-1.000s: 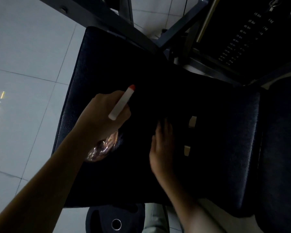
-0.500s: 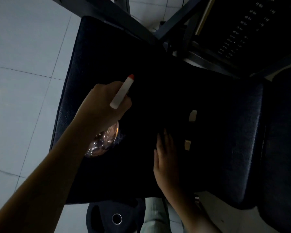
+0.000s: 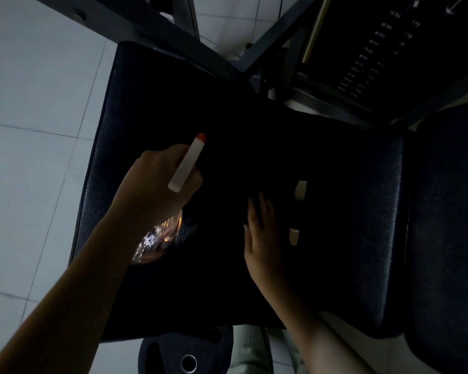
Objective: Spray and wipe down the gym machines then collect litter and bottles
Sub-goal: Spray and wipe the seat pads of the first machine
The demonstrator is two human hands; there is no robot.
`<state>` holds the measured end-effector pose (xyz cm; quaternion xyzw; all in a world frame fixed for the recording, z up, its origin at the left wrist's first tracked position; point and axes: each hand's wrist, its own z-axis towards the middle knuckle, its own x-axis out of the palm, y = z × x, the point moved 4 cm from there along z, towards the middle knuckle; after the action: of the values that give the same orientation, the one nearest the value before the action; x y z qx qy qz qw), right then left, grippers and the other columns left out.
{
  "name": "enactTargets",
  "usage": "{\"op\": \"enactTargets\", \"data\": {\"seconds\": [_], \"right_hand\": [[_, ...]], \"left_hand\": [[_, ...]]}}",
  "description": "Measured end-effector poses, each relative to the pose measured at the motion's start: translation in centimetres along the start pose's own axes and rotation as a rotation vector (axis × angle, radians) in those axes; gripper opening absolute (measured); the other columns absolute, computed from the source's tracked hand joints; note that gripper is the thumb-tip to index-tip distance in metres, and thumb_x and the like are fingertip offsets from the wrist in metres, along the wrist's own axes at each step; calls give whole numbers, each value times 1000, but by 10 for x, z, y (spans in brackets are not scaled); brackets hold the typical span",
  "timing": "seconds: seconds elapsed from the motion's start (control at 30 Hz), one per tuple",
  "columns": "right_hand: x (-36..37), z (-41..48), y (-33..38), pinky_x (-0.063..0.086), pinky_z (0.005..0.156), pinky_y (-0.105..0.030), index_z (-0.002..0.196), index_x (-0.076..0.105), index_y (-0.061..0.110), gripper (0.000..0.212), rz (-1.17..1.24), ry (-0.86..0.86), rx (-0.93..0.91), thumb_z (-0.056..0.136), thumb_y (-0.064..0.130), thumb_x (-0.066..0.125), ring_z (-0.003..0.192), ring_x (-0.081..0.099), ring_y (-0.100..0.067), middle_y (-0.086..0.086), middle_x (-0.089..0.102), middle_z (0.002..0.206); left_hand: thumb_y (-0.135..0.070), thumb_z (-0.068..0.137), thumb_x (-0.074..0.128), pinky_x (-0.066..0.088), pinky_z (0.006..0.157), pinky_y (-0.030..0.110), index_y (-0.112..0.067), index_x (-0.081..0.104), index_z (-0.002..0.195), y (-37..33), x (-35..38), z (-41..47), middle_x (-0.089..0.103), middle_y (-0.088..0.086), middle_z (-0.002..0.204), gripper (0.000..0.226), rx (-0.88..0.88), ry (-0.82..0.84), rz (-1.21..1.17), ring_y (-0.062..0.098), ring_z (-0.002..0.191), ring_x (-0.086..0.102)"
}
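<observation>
Left hand [image 3: 157, 184] gripping spray bottle [image 3: 186, 167], right hand [image 3: 262, 238] flat — outstretched — on seat pad [image 3: 335, 265]

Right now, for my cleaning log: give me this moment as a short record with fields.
Place: black padded seat of a gym machine, weight stack at upper right, pale tiled floor
Left hand: grips a clear spray bottle, its white nozzle with red tip pointing over the seat
Right hand: fingers straight, flat on the seat
Cloth: too dark to tell if one lies under that hand
Other: two pale patches beside the right hand
</observation>
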<state>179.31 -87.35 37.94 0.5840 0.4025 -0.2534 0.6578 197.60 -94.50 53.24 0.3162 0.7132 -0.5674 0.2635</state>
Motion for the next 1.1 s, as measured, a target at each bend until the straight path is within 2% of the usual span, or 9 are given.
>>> {"op": "enactTargets", "data": {"seconds": [0.17,0.3,0.4,0.57,0.63,0.73,0.8,0.97,1.1], "right_hand": [[-7,11,-30,26,113,-44,148,19,19,48,128,-81,90,102,35,20,142,18,-21,-8,23,154],[-8,73,-3,6,115,-37,148,19,18,50,113,-57,260,99,27,26,144,9,-23,-6,15,156],[1,61,25,7,116,-38,149,17,21,52,30,2,152,99,29,26,145,11,-23,-5,15,157],[-6,22,-12,21,114,-42,146,24,19,47,61,33,11,103,34,16,141,21,-24,-5,25,153],[-16,39,-34,22,114,-46,147,26,17,49,101,-17,102,101,34,23,142,21,-25,-7,25,154],[-21,88,-41,17,116,-49,149,24,17,52,115,-18,346,99,30,29,144,16,-26,-8,19,156],[-14,107,-20,10,118,-45,150,18,20,52,39,10,407,100,27,31,145,11,-26,-7,13,158],[-1,66,22,21,113,-42,146,24,21,52,-66,89,12,95,31,30,140,23,-25,-8,29,153],[-25,80,-24,33,107,-47,143,32,22,50,-60,77,28,95,30,35,136,29,-28,-12,32,151]], "left_hand": [[-29,79,51,49,48,47,-1,60,86,-1,-4,1,62,16,64,31,-28,-41,-41,33,50,60],[-4,91,55,46,43,25,6,58,89,-1,-9,4,62,28,72,10,-52,-70,-148,37,58,60],[-2,92,53,42,42,14,7,57,90,-8,-15,19,59,33,76,11,-42,-105,-199,42,60,57],[-5,93,53,45,49,18,2,57,89,-19,-20,56,57,29,78,9,-10,-166,-307,39,64,54],[-8,93,54,45,49,23,5,57,89,-19,-17,64,57,31,78,14,-20,-181,-321,37,61,55],[-7,91,55,44,44,19,-10,55,75,-15,-12,68,56,14,65,16,-47,-208,-303,14,49,54],[-8,90,55,46,44,25,-11,55,75,-17,-9,67,59,16,67,15,-33,-195,-252,19,52,56],[-21,79,53,44,47,37,0,56,83,-22,-8,71,60,21,69,22,-38,-184,-218,34,56,57],[-19,82,56,44,47,35,5,55,85,-16,-11,76,59,29,74,24,-84,-170,-277,28,52,53]]}}
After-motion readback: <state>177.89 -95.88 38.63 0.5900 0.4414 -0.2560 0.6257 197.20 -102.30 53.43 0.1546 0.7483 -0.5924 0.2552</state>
